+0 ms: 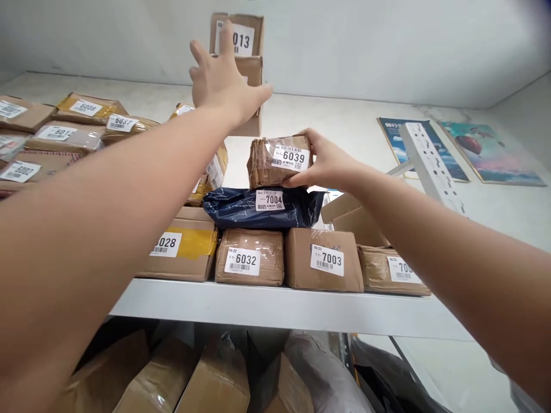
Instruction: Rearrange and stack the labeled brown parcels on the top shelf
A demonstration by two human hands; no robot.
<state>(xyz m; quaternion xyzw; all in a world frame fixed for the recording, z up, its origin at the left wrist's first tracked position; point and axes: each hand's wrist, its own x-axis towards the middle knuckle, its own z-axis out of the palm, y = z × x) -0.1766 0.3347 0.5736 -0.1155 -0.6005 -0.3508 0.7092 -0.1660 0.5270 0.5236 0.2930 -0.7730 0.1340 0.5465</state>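
Note:
My right hand (321,163) grips the right end of a small taped cardboard box (262,160) labelled 6039. That box is on or just above a dark blue plastic parcel (241,209) labelled 7004; whether they touch is hard to tell. Higher up, my left hand (224,83) is open, its fingers spread, in front of a stack of cardboard boxes. The top one, a box (258,28) whose label ends in 013, is partly covered by my fingers. I cannot tell whether the left hand touches the stack.
Boxes 6032 (249,241) and 7003 (301,258) stand on the white shelf (258,301) below the blue parcel. More labelled parcels (64,136) are piled on the left. A white perforated upright (433,163) rises at right, and several parcels (215,373) fill the lower level.

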